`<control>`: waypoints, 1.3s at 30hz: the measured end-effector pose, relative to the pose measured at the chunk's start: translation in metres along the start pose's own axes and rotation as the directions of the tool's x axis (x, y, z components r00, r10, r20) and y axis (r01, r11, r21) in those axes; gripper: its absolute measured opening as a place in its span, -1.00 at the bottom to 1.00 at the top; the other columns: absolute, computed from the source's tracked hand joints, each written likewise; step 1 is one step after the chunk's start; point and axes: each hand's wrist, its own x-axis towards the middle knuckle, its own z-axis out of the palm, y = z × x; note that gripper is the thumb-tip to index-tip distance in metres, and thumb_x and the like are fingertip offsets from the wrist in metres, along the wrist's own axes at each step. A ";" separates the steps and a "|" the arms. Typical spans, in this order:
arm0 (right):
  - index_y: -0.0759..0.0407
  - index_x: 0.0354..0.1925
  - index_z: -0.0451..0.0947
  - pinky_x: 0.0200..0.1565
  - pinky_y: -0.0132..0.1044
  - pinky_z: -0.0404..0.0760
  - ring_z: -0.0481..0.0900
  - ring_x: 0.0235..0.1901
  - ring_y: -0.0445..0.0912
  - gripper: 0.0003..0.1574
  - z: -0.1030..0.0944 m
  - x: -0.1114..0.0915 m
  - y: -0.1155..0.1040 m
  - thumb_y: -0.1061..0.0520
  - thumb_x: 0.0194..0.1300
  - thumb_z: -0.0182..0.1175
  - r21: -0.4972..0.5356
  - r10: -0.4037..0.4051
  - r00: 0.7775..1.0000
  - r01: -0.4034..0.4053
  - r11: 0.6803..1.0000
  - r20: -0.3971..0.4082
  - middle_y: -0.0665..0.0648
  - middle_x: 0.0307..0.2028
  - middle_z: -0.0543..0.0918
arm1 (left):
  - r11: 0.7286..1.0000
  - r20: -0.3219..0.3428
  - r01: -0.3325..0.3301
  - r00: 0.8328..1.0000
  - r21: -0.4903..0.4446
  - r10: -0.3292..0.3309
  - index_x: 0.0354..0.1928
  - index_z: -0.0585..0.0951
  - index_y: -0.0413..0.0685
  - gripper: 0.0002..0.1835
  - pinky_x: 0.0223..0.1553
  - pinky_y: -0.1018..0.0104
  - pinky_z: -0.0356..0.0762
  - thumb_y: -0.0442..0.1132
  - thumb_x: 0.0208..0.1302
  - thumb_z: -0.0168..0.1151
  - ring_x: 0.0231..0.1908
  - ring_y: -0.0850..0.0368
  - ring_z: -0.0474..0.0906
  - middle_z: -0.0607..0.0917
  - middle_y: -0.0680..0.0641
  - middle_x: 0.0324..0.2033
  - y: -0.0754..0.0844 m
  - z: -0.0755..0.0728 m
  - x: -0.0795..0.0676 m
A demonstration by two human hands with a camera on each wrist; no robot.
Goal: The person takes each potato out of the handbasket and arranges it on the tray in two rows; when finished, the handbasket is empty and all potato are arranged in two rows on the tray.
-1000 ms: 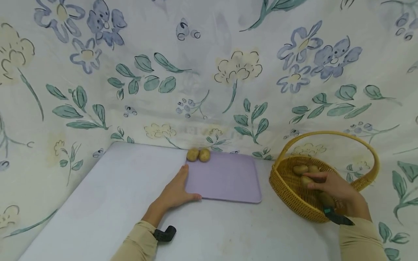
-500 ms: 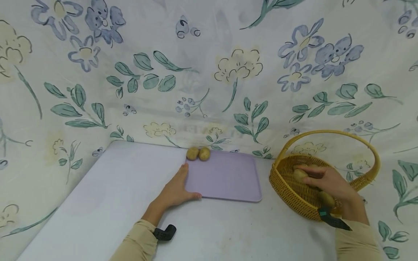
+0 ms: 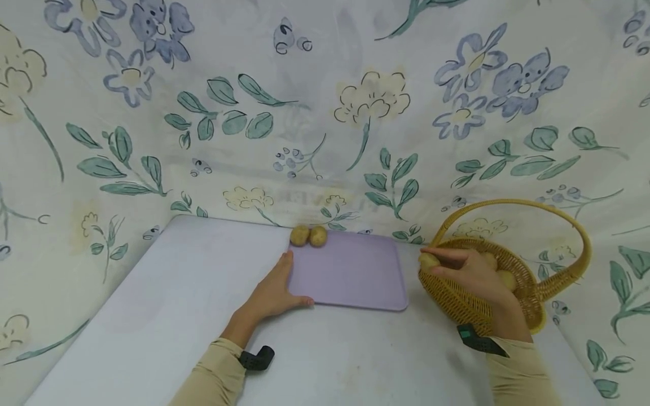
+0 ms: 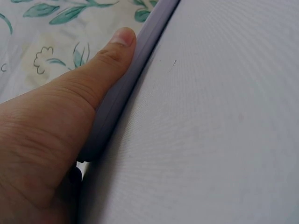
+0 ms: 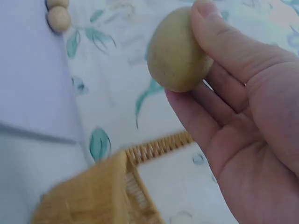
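1. Backdrop cloth (image 3: 228,163): creased, cut off by the frame; printed with blue and cream flowers and green leaves. Faint letter-like marks (image 3: 330,198) beyond the tray cannot be read.
2. Table (image 3: 137,282): white, flat; its near edge lies outside the frame.
3. Left sleeve (image 3: 210,372): beige, wrinkled, cut off below; a black hooked wrist device (image 3: 257,359) sits by the cuff.
4. Left hand (image 3: 271,293): at the tray's near left corner, thumb straight along the near wall, fingers along the left edge, thumb and fingers spread apart. Some fingers are hidden; the left wrist view shows chiefly the thumb.
5. Paired potatoes (image 3: 299,236): two, yellow-brown, rounded, side by side in the tray's far left corner.
6. Tray (image 3: 350,276): smooth lilac rectangle, rounded corners, low rim.
7. Held potato (image 3: 429,263): oval, smooth-skinned, overlapping the basket's left rim from above; the right wrist view shows it apart from the basket.
8. Right hand (image 3: 477,276): thumb and fingers clamped on that potato; fingertips partly hidden behind it.
9. Basket (image 3: 457,304): woven wicker, arched handle; interior partly covered by hand and wrist.
10. Basket potatoes (image 3: 506,280): two visible, partly masked by the hand; full count cannot be told.
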 end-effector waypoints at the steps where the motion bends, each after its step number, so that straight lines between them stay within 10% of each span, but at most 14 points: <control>1: -0.02 0.31 0.60 0.00 -0.57 0.62 0.57 0.07 -0.48 -0.44 0.003 0.003 -0.002 0.04 0.36 0.36 0.005 -0.011 1.000 0.011 1.000 0.010 0.12 0.22 0.68 | 1.000 -0.001 0.000 1.000 -0.003 0.000 0.62 -0.21 -0.22 0.56 0.64 -0.02 -0.11 0.48 -0.15 0.49 0.64 -0.10 -0.22 -0.14 -0.21 0.64 0.000 0.000 0.000; 20: 0.04 0.37 0.52 0.06 -0.52 0.65 0.63 0.16 -0.28 -0.36 0.042 0.073 -0.026 0.00 0.37 0.34 0.174 -0.019 0.999 0.012 0.985 0.038 0.14 0.32 0.60 | 1.000 -0.010 0.007 1.000 -0.017 -0.007 0.62 -0.20 -0.21 0.56 0.64 -0.03 -0.11 0.45 -0.16 0.53 0.64 -0.09 -0.22 -0.14 -0.21 0.63 -0.002 -0.001 0.000; 39: 0.05 0.34 0.56 -0.06 -0.52 0.65 0.66 0.11 0.01 -0.37 0.067 0.103 -0.029 0.04 0.32 0.39 0.170 -0.024 0.999 0.018 0.985 0.034 0.19 0.27 0.64 | 1.000 -0.008 -0.006 1.000 0.018 0.007 0.62 -0.18 -0.26 0.55 0.63 -0.03 -0.09 0.45 -0.14 0.51 0.63 -0.12 -0.21 -0.13 -0.24 0.63 -0.001 0.000 0.000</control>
